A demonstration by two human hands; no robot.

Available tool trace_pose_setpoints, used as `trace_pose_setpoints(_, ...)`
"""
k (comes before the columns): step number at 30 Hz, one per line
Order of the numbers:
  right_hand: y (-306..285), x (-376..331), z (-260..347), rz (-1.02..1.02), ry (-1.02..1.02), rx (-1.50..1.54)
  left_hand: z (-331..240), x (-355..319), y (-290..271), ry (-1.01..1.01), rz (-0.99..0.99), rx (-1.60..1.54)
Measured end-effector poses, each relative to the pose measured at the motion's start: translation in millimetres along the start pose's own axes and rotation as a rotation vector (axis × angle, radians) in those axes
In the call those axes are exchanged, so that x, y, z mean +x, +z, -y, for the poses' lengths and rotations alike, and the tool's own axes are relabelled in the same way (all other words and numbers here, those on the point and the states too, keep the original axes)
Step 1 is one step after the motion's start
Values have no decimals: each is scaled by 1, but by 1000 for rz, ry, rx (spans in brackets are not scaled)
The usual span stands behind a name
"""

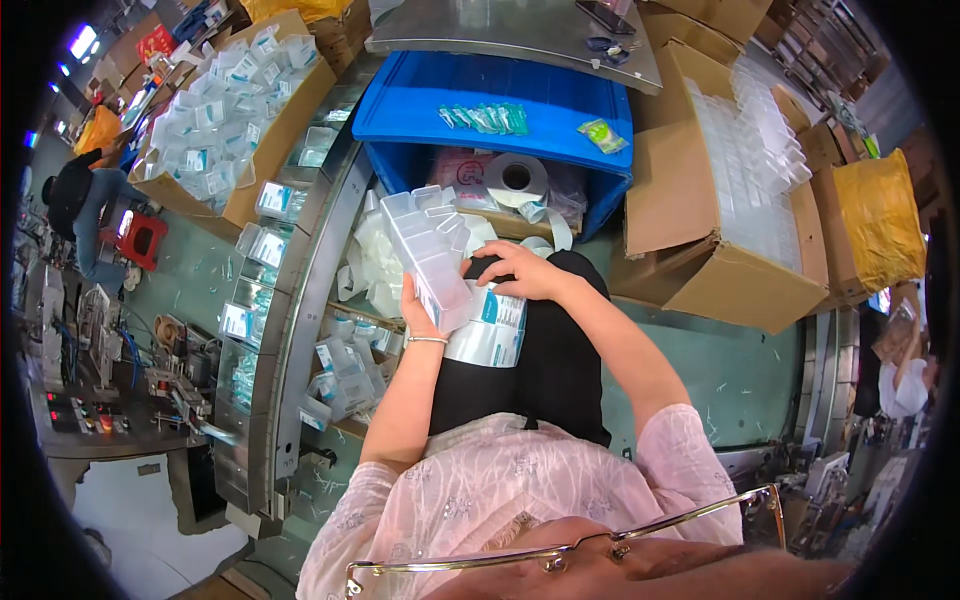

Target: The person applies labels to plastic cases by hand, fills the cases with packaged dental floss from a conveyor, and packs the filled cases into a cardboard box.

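My left hand [422,312] is closed around the lower end of a stack of clear plastic boxes [425,245], held tilted over my left thigh. A strip of white and blue labels [490,335] lies across my lap, its lower part spread flat on my dark trousers. Over the top of that strip reaches my right hand [515,270], fingers apart and bent, close beside the boxes. Whether a fingertip touches a label or the box wall, I cannot tell. Behind the boxes, loose white backing paper [380,265] hangs in folds.
A blue bin [400,100] on its side holds a label roll [517,178]. Cartons of clear boxes [700,190] stand right and far left [255,190]. A metal conveyor [300,290] carrying filled boxes runs along my left. A metal table [500,30] stands ahead.
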State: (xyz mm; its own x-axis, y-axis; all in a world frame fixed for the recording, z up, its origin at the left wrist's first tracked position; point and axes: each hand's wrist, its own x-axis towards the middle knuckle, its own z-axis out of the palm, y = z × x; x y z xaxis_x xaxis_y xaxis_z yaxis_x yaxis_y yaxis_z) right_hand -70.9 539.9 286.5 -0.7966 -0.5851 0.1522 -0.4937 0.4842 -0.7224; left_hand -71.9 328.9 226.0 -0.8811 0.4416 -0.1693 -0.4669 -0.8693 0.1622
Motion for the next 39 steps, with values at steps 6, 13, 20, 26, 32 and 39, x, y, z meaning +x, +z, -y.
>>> trace_pose_setpoints(6, 1, -23, 11, -131, -76, -96, 4, 1, 8, 31, -75, 78)
trace_pose_setpoints(13, 33, -127, 37, -955, 190, 689, -9, -5, 15, 26, -19, 153)
trace_pose_setpoints(20, 34, -67, 117, -1121, 143, 1027, 5, -25, 65, -170, 430, -91)
trace_pose_setpoints(26, 58, -27, 141, -977, 83, 1139, 29, -51, 116, -80, 137, 403)
trace_pose_setpoints(32, 66, -14, 146, -937, 18, 1057, 22, -48, 103, -101, 251, 347)
trace_pose_setpoints(39, 66, -13, 149, -909, 16, 1071, 24, -51, 108, -143, 196, 297)
